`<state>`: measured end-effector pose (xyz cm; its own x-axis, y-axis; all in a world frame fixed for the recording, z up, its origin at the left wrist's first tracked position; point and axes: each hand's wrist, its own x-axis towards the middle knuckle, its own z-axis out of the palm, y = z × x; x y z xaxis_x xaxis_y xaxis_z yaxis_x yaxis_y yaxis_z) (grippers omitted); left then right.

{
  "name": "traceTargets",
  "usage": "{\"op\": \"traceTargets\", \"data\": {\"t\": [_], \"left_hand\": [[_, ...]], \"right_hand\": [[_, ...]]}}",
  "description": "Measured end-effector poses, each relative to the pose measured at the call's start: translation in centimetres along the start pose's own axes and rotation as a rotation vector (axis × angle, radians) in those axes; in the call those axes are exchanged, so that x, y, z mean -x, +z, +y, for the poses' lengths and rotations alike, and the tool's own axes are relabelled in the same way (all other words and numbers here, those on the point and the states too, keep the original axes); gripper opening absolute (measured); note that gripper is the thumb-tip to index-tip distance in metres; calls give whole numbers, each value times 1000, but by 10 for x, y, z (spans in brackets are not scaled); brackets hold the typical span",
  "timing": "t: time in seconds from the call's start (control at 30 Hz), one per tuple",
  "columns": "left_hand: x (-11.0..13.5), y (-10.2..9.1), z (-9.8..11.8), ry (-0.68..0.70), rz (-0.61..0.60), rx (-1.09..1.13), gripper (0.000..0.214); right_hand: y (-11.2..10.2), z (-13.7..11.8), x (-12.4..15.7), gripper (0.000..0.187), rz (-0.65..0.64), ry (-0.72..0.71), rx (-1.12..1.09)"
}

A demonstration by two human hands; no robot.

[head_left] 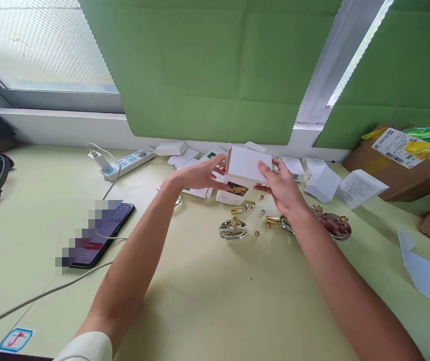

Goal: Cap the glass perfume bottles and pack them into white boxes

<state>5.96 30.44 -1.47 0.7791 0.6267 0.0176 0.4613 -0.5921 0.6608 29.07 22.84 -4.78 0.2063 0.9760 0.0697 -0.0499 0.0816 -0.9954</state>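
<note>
The white box [247,164] is between the hands, longer across; the right hand [280,184] grips one end, the left hand [205,174] gapes at the other.

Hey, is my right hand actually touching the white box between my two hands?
Touching. The head view shows the right hand at the right side of the white box, its thumb lying over the plain white face.

White box [245,164] in right hand [283,188]
</note>
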Motion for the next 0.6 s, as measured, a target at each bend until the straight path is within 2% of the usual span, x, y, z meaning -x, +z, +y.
{"op": "traceTargets", "data": {"t": [0.13,0.23,0.33,0.5,0.6], "left_hand": [[-5,5,4,59,-44,50,61],[-3,2,8,-31,-89,-50,46],[1,-3,11,-101,-113,-126,41],[3,-5,16,-35,-119,-203,36],[1,-4,17,-27,-121,-270,39]], "right_hand": [[-4,-2,-3,67,51,-23,-13],[-15,-9,-8,74,103,-102,-24],[-29,-20,-11,72,120,-224,16],[-44,-35,-4,54,77,-375,198],[-49,-41,1,51,-51,-408,378]]}}
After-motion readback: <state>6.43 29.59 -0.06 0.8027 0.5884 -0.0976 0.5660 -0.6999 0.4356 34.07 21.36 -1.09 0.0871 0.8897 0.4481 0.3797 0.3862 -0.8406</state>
